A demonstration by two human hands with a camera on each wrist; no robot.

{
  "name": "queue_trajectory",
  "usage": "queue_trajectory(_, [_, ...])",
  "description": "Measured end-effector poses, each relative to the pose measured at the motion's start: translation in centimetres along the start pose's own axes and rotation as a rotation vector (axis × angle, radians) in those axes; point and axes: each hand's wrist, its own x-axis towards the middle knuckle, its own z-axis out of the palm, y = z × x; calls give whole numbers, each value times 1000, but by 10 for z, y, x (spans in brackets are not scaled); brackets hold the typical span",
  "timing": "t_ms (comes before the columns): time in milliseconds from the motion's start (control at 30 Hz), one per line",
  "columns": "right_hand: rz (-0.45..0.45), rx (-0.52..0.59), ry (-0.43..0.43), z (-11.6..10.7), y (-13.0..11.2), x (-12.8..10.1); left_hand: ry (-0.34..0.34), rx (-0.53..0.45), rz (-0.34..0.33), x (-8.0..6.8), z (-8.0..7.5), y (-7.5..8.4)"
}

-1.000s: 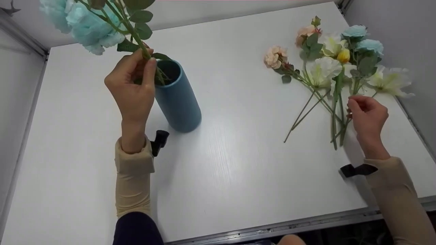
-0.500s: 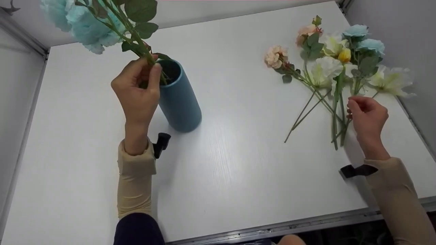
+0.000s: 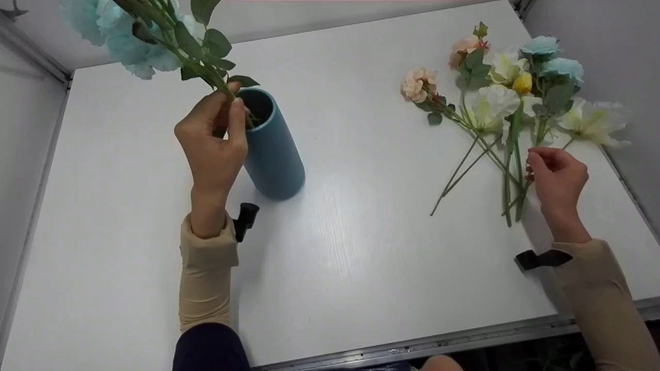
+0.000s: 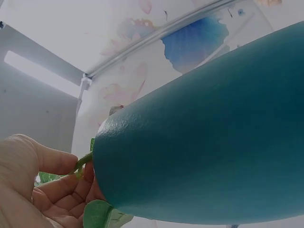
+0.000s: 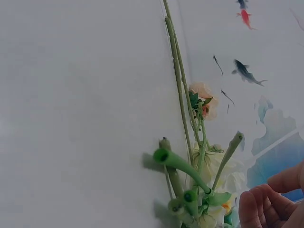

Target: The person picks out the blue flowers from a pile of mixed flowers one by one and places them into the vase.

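My left hand (image 3: 214, 139) pinches the green flower stems (image 3: 209, 74) between thumb and fingers at the mouth of a blue vase (image 3: 276, 159). Their lower ends go inside the vase; large pale-blue blossoms (image 3: 131, 44) lean to the upper left, cut off by the frame edge. In the left wrist view the vase (image 4: 204, 128) fills much of the picture, with a stem (image 4: 84, 160) under the thumb. My right hand (image 3: 559, 175), fingers loosely curled and holding nothing visible, hovers or rests beside the loose flower stems (image 3: 508, 190); contact is unclear.
A pile of artificial flowers lies at the right: peach blooms (image 3: 418, 85), white lilies (image 3: 492, 108), a yellow bud (image 3: 522, 83) and small blue blooms (image 3: 562, 69). The white table (image 3: 350, 247) has a metal front edge (image 3: 412, 350). Walls stand close around it.
My left hand has moved slightly right and down towards the vase with the stems, and the leaves and stems above have turned. The right hand and the pile have hardly moved.
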Motion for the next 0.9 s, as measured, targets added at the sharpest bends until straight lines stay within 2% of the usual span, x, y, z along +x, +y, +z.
queue_trajectory(267, [40, -13, 12, -3, 0, 2, -5, 35, 27, 1, 3, 3])
queue_trajectory(433, [39, -12, 16, -4, 1, 3, -23, 99, 49, 2, 4, 2])
queue_trajectory(533, [26, -32, 21, -4, 2, 4, -37, 130, 22, 0, 2, 1])
queue_trajectory(733, [16, -117, 20, -6, 4, 6, -61, 108, -23, -2, 1, 2])
queue_trajectory(900, [38, -169, 11, -10, 4, 7, -64, 144, 35, -3, 1, 2])
